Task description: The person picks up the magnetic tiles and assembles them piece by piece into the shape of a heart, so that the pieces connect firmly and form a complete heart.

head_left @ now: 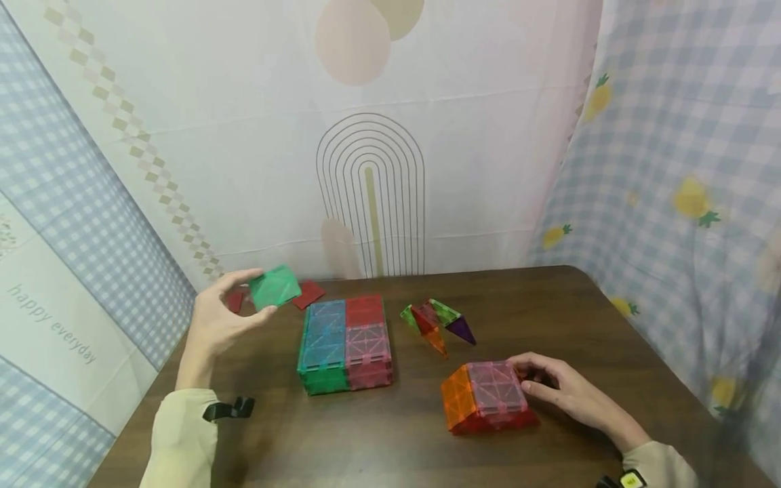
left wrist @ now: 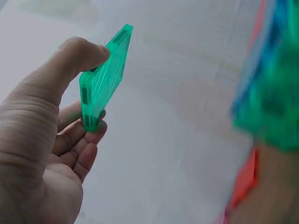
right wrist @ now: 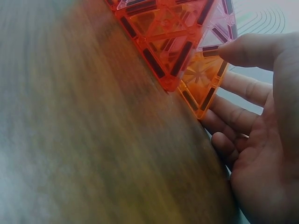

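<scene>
My left hand (head_left: 222,315) is raised over the table's left side. Its thumb and fingers pinch a translucent green magnetic tile (head_left: 276,287), which the left wrist view shows nearly edge-on. Right of it stands a block of magnetic tiles (head_left: 327,330), with blue, red and pink on top and green and pink along the front. My right hand (head_left: 558,383) holds the right end of a smaller magnetic tile structure (head_left: 497,386) with orange, pink and red sides. In the right wrist view, the thumb touches its edge and the fingers lie behind an orange triangle tile (right wrist: 200,84).
Behind the two structures, several loose tiles in green, red, orange and purple (head_left: 462,330) lean together. A red tile (head_left: 308,294) lies at the back left, and another red tile (head_left: 234,301) shows behind my left hand. Hanging cloth (head_left: 488,169) borders the brown table (head_left: 366,440).
</scene>
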`<control>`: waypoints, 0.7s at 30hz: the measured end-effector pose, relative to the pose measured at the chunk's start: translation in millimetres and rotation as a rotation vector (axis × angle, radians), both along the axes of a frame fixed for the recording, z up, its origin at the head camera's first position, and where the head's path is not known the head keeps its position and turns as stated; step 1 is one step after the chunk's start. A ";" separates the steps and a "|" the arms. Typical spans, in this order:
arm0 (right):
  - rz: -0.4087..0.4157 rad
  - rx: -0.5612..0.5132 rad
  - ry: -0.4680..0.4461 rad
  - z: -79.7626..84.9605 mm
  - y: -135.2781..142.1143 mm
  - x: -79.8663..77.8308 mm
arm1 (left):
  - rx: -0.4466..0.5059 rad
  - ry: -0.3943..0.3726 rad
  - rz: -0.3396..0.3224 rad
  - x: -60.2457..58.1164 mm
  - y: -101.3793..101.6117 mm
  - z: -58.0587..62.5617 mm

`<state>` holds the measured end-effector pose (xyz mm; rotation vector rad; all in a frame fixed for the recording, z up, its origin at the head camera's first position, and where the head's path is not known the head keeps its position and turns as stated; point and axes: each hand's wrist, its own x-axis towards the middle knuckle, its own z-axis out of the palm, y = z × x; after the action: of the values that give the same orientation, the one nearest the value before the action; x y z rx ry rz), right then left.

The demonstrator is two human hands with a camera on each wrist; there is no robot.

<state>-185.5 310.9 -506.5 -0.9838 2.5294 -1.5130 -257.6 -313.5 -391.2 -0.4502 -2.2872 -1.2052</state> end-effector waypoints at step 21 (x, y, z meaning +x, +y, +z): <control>0.047 0.240 -0.080 2.7 15.5 7.5 | -0.079 0.063 -0.443 36.9 200.8 15.4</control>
<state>-178.0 326.4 -503.9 -0.9217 2.5357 -1.1764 -220.7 -112.8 -375.7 -1.0515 -2.2538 -1.2796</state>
